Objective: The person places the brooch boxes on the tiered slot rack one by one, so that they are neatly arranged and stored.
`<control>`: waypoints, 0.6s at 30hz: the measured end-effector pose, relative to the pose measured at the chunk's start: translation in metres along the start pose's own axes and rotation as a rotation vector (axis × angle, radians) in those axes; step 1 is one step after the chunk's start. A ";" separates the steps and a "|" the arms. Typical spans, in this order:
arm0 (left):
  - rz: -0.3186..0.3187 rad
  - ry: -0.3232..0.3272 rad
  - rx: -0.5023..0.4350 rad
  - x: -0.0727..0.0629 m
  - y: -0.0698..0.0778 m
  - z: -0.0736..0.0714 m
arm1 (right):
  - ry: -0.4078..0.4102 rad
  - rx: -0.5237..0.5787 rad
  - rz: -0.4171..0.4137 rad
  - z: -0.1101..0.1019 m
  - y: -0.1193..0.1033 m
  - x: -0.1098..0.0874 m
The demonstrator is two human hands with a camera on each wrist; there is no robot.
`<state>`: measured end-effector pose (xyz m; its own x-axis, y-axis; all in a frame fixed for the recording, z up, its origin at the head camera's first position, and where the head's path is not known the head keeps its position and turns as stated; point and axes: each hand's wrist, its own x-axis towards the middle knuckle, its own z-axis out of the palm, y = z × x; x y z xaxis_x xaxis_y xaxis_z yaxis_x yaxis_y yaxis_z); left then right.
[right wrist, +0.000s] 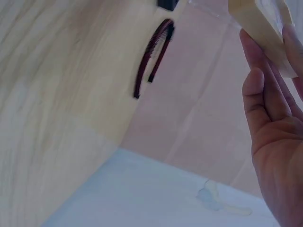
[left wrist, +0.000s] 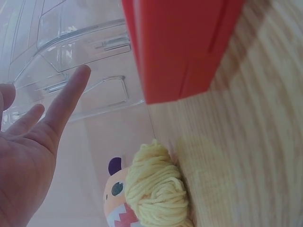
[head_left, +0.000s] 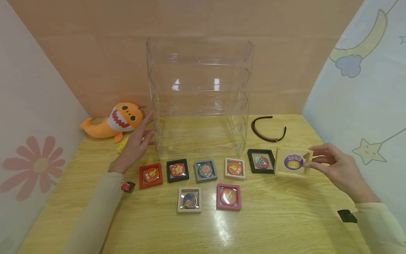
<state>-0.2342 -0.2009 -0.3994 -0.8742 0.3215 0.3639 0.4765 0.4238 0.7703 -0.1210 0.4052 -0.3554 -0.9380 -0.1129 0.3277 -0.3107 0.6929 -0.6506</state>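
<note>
My right hand pinches a pale yellow display frame by its right edge, thumb in front and fingers behind. Inside that frame is a round purple badge with a yellow bear. The right wrist view shows the frame's side between thumb and fingers, raised above the table. My left hand has its fingers extended at the left side of a clear tiered rack; whether they touch it I cannot tell. A black frame with a badge lies just left of the held one.
In front of the rack lie red, black, grey, beige, cream and pink frames with badges. An orange shark plush and yellow yarn are left; a brown headband lies right.
</note>
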 end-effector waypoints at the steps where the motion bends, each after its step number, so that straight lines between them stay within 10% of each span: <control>1: 0.005 0.002 -0.001 0.000 -0.001 0.000 | 0.008 -0.003 -0.015 0.002 -0.005 0.001; 18: 0.030 0.009 -0.029 0.000 -0.002 0.000 | 0.064 -0.045 -0.295 0.035 -0.056 0.017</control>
<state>-0.2351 -0.2017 -0.4009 -0.8606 0.3261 0.3913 0.4994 0.3890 0.7741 -0.1249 0.3391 -0.3371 -0.7961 -0.2697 0.5418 -0.5601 0.6676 -0.4906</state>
